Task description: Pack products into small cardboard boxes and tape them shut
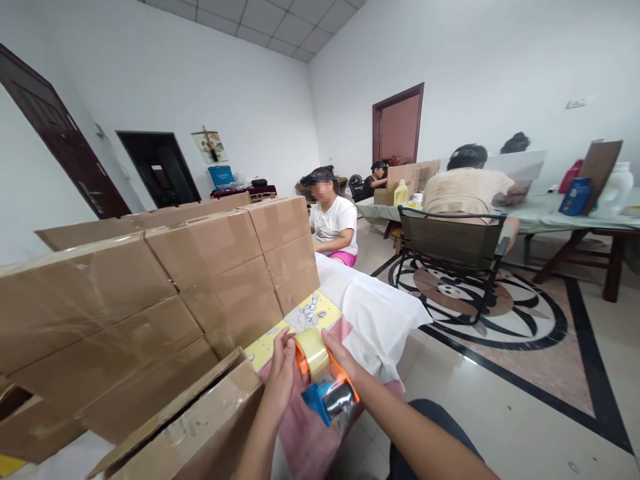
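Item: tape dispenser (327, 393) (orange, blue grip); left hand (283, 370) and right hand (337, 352) are clasping it from either side, beside cardboard boxes (210, 267).

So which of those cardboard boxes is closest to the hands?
The low box at the bottom edge, beside the left hand on the tape dispenser, its flap ajar; the other boxes stand stacked behind.

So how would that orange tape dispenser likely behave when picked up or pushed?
The tape dispenser looks like hard plastic, so probably stiff and light; the left hand and right hand hold it aloft. Its tape roll is round, but the angular frame would likely stop it rolling.
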The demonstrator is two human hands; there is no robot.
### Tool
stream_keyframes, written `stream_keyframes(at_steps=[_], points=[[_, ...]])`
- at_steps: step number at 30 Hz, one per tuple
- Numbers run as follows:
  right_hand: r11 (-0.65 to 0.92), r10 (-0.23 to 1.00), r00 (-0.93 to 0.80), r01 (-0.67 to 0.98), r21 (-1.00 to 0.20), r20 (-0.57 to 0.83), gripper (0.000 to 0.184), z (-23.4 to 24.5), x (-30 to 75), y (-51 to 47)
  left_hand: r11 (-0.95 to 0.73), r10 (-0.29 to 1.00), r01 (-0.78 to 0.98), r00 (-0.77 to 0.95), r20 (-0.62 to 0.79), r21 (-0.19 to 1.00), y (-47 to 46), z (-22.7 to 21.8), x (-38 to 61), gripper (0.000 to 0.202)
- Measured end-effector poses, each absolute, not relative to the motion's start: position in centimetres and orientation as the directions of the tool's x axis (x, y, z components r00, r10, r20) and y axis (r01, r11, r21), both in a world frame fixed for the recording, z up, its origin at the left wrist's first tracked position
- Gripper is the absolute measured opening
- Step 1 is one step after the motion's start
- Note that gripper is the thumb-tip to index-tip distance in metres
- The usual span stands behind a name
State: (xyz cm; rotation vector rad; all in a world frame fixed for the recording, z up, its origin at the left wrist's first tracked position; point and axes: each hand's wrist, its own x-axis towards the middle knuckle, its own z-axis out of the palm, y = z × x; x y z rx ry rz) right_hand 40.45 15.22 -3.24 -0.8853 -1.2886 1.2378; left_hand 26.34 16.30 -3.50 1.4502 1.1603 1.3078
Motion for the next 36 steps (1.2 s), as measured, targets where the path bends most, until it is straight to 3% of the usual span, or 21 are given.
stream_keyframes(at_steps=[2, 3, 6, 8, 12, 16, 23, 28, 31, 36], points=[[0.225, 0.969, -0.080, -0.119, -0.967, 0.236, 0.070, -3.0, 41.1, 15.2, -0.203, 0.979, 0.202, 0.041, 0.199, 0.958, 15.4, -4.6, 26.3, 0.052], [0.322, 0.945, -0.052, -0.027, -0.946, 0.323, 0.066, -2.9, 41.5, 15.2, -0.193, 0.981, 0.226, 0.067, 0.183, 0.955, 15.0, -5.1, 26.4, 0.050], [0.623, 0.777, -0.117, 0.284, -0.729, 0.618, 0.061, -3.0, 42.2, 15.1, -0.191, 0.981, 0.213, 0.084, 0.176, 0.958, 14.0, -6.3, 26.5, 0.049], [0.695, 0.702, -0.149, 0.355, -0.625, 0.696, 0.060, -3.3, 42.4, 15.2, -0.188, 0.981, 0.190, 0.073, 0.178, 0.964, 13.7, -6.7, 26.5, 0.049], [0.690, 0.679, -0.059, 0.391, -0.609, 0.732, 0.060, -4.2, 42.7, 15.7, -0.205, 0.971, 0.131, 0.150, 0.186, 0.970, 13.7, -6.7, 26.4, 0.046], [0.729, 0.649, -0.199, 0.438, -0.525, 0.735, 0.062, -4.7, 43.3, 16.3, -0.219, 0.970, 0.058, 0.120, 0.211, 0.974, 13.4, -5.8, 26.7, 0.044], [0.776, 0.553, -0.240, 0.497, -0.388, 0.798, 0.059, -4.6, 43.9, 16.3, -0.178, 0.979, 0.013, 0.102, 0.175, 0.984, 11.8, -3.3, 26.9, 0.040], [0.792, 0.496, -0.153, 0.485, -0.372, 0.855, 0.056, -4.5, 44.1, 16.6, 0.045, 0.949, -0.040, 0.313, -0.030, 0.998, 10.9, -2.9, 26.3, 0.064], [0.785, 0.504, -0.107, 0.472, -0.402, 0.857, 0.054, -4.8, 44.2, 17.0, 0.054, 0.942, -0.094, 0.336, -0.019, 0.994, 10.7, -3.2, 26.0, 0.073], [0.693, 0.618, 0.082, 0.411, -0.592, 0.782, 0.060, -5.1, 44.0, 17.2, 0.031, 0.949, -0.144, 0.315, 0.016, 0.989, 10.7, -4.1, 25.9, 0.075]])
